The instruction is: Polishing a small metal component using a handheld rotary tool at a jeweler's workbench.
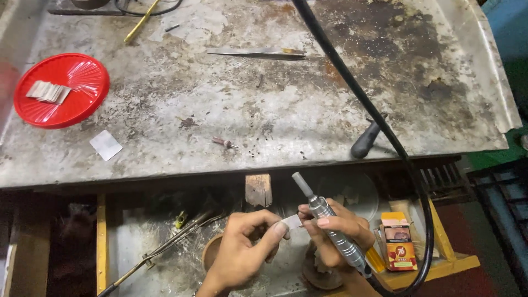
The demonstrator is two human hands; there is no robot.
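Note:
My right hand (336,234) grips a grey metal rotary handpiece (330,225), tip pointing up toward the bench edge; its thick black hose (363,99) loops off over the bench. My left hand (242,250) pinches a small pale flat piece (291,221) between thumb and forefinger, right beside my right fingers. Both hands are below the bench's front edge, near a wooden peg (258,190) that juts out from it.
The stained metal benchtop (264,110) carries a red round lid (61,89) with several pale flat pieces, one loose white piece (105,144), metal tweezers (258,53), a small burr bit (224,143) and a black tool handle (367,137). Below right lies a small orange box (399,241).

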